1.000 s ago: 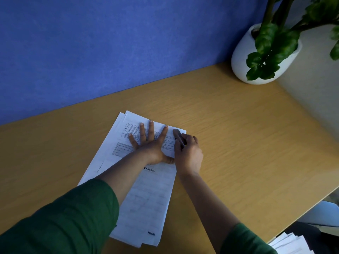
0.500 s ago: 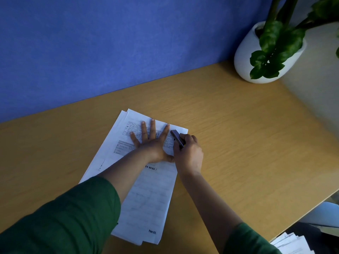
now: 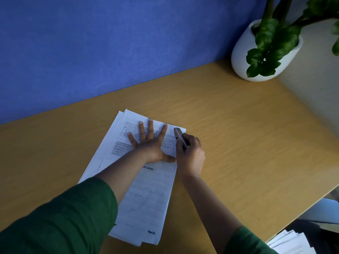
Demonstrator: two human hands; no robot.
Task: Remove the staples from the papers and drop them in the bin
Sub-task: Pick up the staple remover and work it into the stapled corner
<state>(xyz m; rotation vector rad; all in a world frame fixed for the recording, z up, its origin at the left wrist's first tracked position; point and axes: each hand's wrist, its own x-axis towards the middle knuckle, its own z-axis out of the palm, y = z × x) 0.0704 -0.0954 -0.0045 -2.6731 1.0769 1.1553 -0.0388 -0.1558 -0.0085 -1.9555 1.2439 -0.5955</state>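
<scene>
So my left hand (image 3: 149, 143) was flat on the stapled papers (image 3: 146, 198), fingers spread wide, pinning the far end of the stack to the wooden counter (image 3: 238, 143). My right hand (image 3: 190, 153) was curled tight around the staple remover (image 3: 179, 136), with its tip at the far right corner of the top sheet. Couldn't actually make out the staple itself. The two hands sat right beside each other. A potted plant (image 3: 264, 50) stood in the far right corner, and more papers (image 3: 291, 242) poked in near right, below the counter edge.
</scene>
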